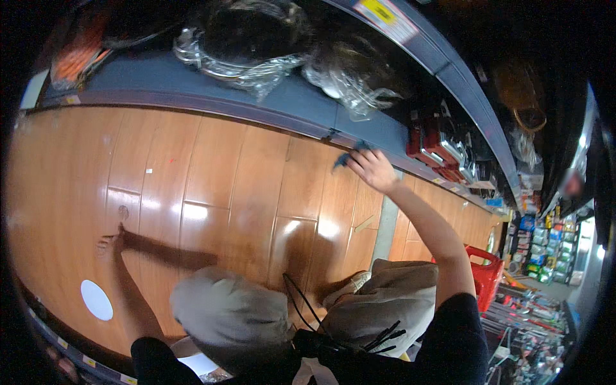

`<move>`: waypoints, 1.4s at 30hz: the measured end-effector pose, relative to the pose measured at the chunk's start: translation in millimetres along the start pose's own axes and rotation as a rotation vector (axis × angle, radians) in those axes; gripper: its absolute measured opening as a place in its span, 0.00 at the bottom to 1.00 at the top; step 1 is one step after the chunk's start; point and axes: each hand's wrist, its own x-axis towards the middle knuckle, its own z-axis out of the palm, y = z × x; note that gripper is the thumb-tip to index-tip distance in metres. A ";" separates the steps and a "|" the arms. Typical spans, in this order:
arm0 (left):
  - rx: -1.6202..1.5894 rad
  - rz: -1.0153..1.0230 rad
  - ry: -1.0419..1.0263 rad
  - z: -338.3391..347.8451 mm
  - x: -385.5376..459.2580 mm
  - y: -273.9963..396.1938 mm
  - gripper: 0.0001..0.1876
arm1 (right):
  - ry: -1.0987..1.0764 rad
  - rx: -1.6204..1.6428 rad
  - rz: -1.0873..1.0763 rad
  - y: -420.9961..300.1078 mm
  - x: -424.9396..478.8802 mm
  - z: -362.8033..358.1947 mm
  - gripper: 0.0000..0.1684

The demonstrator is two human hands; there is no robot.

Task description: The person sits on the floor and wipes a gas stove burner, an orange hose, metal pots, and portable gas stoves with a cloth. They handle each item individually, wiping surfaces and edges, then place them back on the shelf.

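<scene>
My right hand point(373, 168) is shut on a dark blue cloth point(342, 160), which bunches out from under the fingers. The cloth lies along the front lip of the bottom shelf point(231, 115), just above the floor. Off to the left, my left hand point(109, 244) is over the wood-plank floor point(255, 168), slightly blurred, its fingers loosely apart and nothing seen in them. Whether it touches the planks is unclear. Both knees are bent low between the arms.
Plastic-wrapped dark goods point(250, 48) stand on the bottom shelf, with red cases point(435, 144) farther right. A higher shelf edge point(433, 57) overhangs them. A red plastic stool point(486, 274) is beside my right arm. A white disc point(96, 300) lies on the floor at left.
</scene>
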 end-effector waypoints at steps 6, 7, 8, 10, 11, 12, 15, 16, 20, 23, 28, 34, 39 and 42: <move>0.001 0.562 -0.028 -239.5 -130.4 114.8 0.51 | 0.029 -0.060 -0.158 26.8 28.2 59.3 0.09; 0.045 0.619 0.021 -275.1 -139.4 116.3 0.51 | 0.083 -0.070 -0.160 25.3 28.4 63.8 0.08; 0.058 0.629 0.069 -303.7 -151.6 112.2 0.50 | 0.133 -0.072 -0.164 21.4 24.6 68.4 0.07; 0.077 0.651 0.160 -352.5 -176.3 107.4 0.50 | 0.205 -0.058 -0.186 30.1 -5.6 82.8 0.06; 0.092 0.639 0.139 -369.1 -187.7 111.4 0.50 | 0.233 -0.056 -0.197 36.9 -25.6 90.3 0.06; 0.106 0.609 0.121 -387.6 -196.7 107.8 0.50 | 0.179 0.013 -0.135 36.7 -36.6 91.5 0.06; 0.148 0.583 0.093 -396.9 -214.6 118.1 0.49 | 0.033 0.055 -0.074 39.2 -84.7 112.0 0.06; 0.158 0.571 0.088 -392.4 -218.7 123.7 0.49 | -0.002 0.077 -0.031 37.9 -90.2 111.9 0.06; 0.068 0.616 0.044 -374.6 -228.1 133.7 0.49 | 0.108 0.162 0.105 36.1 -86.2 93.8 0.08; 0.085 0.603 -0.011 -377.0 -217.8 133.2 0.49 | 0.264 0.173 0.097 43.6 -61.4 76.6 0.12; -0.009 0.651 -0.013 -369.1 -220.4 168.4 0.49 | 0.297 -0.047 -0.001 25.5 -4.0 83.0 0.08; -0.121 0.592 0.095 -344.6 -59.1 63.3 0.51 | 0.398 0.031 -0.075 51.3 -51.5 92.9 0.06; -0.094 0.571 -0.052 -289.5 -113.4 91.3 0.52 | -0.044 0.057 0.055 66.1 -194.3 106.3 0.07; -0.071 0.596 -0.074 -292.7 -64.0 30.7 0.52 | -0.087 0.037 0.143 74.1 -201.0 104.1 0.08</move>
